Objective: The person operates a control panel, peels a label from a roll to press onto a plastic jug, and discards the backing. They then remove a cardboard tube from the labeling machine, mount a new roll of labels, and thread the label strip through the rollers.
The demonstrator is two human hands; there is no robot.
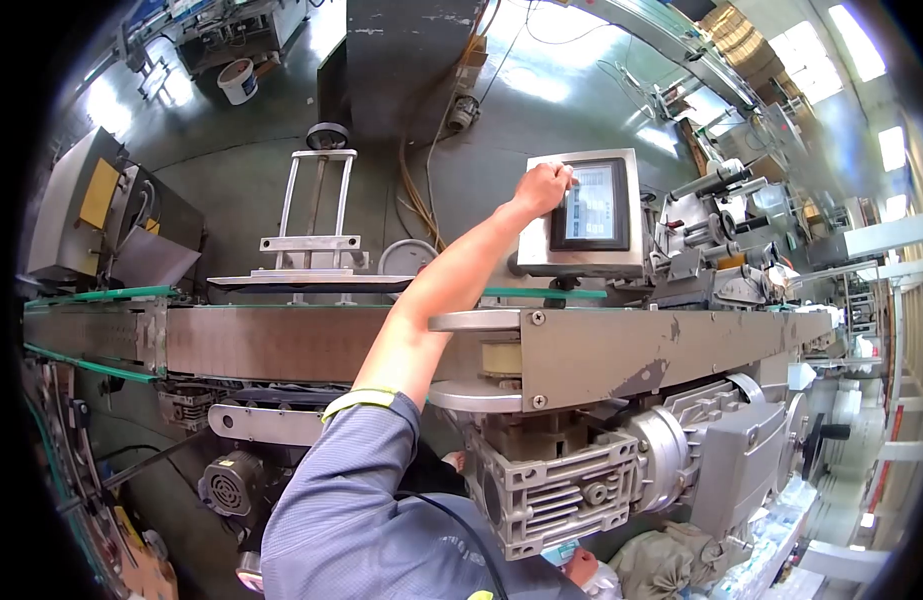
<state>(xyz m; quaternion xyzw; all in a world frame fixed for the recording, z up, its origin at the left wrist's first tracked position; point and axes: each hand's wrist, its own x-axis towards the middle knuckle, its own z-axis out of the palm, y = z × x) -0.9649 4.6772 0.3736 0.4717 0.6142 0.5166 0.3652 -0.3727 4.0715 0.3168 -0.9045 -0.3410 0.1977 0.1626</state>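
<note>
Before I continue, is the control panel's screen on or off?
On: the screen is lit, showing a pale display with darker marks, too small to read.

Glossy grey floor (231, 132), bright glare (536, 85)

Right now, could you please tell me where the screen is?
In the head view, the screen is right of centre, beyond the conveyor, with the left hand at its upper left.

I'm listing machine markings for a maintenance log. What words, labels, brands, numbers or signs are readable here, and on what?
None can be read.
Control screen: rows of what looks like text, too small and blurred.
White bucket: any marking is too small.
Grey shirt: faint marks, possibly lettering, too blurred.
</note>
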